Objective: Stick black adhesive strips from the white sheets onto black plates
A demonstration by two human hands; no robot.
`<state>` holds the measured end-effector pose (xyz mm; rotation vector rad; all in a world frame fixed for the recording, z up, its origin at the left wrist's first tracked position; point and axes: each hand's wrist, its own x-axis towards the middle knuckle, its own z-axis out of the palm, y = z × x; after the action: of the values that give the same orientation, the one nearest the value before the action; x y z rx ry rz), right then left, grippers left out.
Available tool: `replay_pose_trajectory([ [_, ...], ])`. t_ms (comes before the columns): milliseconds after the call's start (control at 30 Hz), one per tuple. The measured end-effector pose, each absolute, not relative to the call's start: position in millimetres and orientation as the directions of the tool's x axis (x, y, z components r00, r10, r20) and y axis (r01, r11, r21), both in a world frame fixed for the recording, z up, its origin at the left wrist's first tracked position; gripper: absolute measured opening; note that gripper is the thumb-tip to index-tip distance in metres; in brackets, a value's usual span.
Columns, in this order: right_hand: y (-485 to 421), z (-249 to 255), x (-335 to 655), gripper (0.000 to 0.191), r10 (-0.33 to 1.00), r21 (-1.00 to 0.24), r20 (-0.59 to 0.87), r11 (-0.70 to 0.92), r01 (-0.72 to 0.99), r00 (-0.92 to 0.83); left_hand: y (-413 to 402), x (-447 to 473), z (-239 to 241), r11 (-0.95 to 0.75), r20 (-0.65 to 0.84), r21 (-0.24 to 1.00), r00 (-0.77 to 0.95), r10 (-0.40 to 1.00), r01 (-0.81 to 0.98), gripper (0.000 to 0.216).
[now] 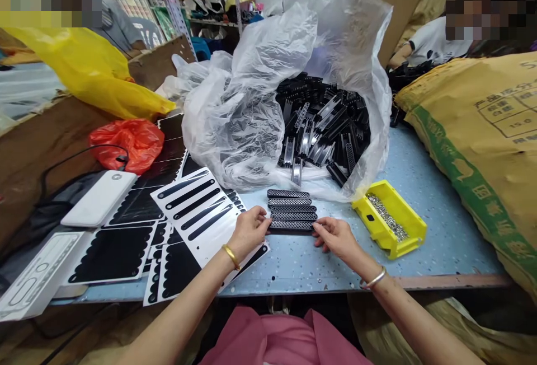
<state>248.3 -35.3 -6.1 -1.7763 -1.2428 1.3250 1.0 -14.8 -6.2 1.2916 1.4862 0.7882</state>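
Observation:
Several black perforated plastic strips (291,209) lie in a row, one below the other, on the blue table in front of me. My left hand (248,230), with a gold bangle at the wrist, has its fingers closed at the left end of the nearest strip (292,225). At that strip's right end, the thumb and fingers of my right hand (337,236) pinch it; a silver bangle is on that wrist. Sheets of black stickers (197,200) on white backing lie beside my left hand.
Behind the row, a clear plastic bag (243,130) spills loose black strips (323,124). A yellow bin (413,242) of small metal parts stands right. Left are a white power bank (99,198), red bag (130,144) and white box (39,275). A large sack (482,113) borders the right; people sit beyond.

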Motion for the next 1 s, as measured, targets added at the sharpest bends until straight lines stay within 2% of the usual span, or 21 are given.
replay_pose_trajectory([
  [67, -30.7, -6.8, 257.5, 0.038, 0.957, -0.889, -0.274, -0.291, 0.354, 0.098, -10.7, -6.1, -4.3, 0.185, -0.201, 0.914, 0.005, 0.98, 0.36, 0.016],
  [133, -21.7, -8.8, 263.6, 0.042, 0.98, -0.912, -0.112, -0.167, 0.374, 0.164, -1.3, -10.4, -4.4, 0.083, -0.072, 0.915, -0.043, 0.996, 0.394, 0.022],
  [233, 1.0, -15.9, 257.2, 0.05, 0.961, -0.958, 0.023, -0.058, 0.28, 0.276, 19.7, 0.1, -9.2, -0.034, 0.075, 0.948, -0.12, 0.99, 0.317, 0.035],
  [300, 17.3, -22.1, 244.4, 0.058, 0.943, -0.979, 0.017, -0.052, 0.198, 0.332, 30.8, 16.9, -13.1, -0.049, 0.091, 0.965, -0.15, 0.984, 0.258, 0.04],
  [367, 28.2, -27.2, 231.3, 0.062, 0.939, -0.981, 0.024, -0.044, 0.189, 0.344, 34.5, 33.6, -15.7, -0.035, 0.076, 0.969, -0.157, 0.985, 0.246, 0.042],
  [567, 15.9, -32.3, 220.1, 0.044, 0.917, -0.946, 0.127, -0.002, 0.323, 0.378, 10.1, 46.2, -17.0, -0.021, 0.056, 0.975, -0.153, 0.987, 0.219, 0.043],
  [767, 4.1, -30.7, 217.0, 0.041, 0.906, -0.926, 0.167, 0.009, 0.377, 0.389, -3.6, 42.9, -19.7, -0.011, 0.036, 0.991, -0.197, 0.98, 0.13, 0.041],
  [900, 0.0, -19.7, 227.4, 0.041, 0.923, -0.917, 0.174, 0.026, 0.398, 0.342, -1.1, 23.9, -22.1, -0.011, 0.019, 0.997, -0.098, 0.995, 0.081, 0.041],
  [1000, -13.3, -14.6, 242.9, 0.038, 0.924, -0.946, 0.149, 0.029, 0.323, 0.352, 1.8, 6.1, -23.4, -0.003, 0.004, 1.0, -0.032, 0.999, 0.028, 0.049],
])
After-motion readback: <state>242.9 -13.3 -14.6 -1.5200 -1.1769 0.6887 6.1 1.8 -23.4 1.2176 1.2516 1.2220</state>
